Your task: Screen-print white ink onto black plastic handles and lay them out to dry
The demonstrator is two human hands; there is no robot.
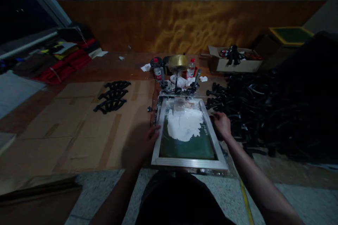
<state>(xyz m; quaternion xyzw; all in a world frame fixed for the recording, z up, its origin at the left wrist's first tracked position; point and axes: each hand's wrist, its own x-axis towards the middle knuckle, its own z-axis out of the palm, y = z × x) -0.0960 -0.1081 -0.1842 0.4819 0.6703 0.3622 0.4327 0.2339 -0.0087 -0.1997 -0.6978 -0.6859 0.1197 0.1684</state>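
A silver-framed screen (190, 163) lies in front of me, with white paste (185, 126) spread over the upper part of its green mesh (187, 149). Clamps (178, 89) stand at its far edge. My left hand (152, 135) is at the frame's left side, its fingers dim and partly hidden by the edge. Beside the frame's upper right side is my right hand (221, 123), fingers bent together toward the frame; whatever they may hold is too dark and small to make out.
Three black curved parts (112, 95) lie on cardboard (92, 144) at the left. A large heap of black parts (253, 102) fills the right. Bottles (157, 70) and an open box (235, 64) stand behind; red bundles (66, 65) lie far left.
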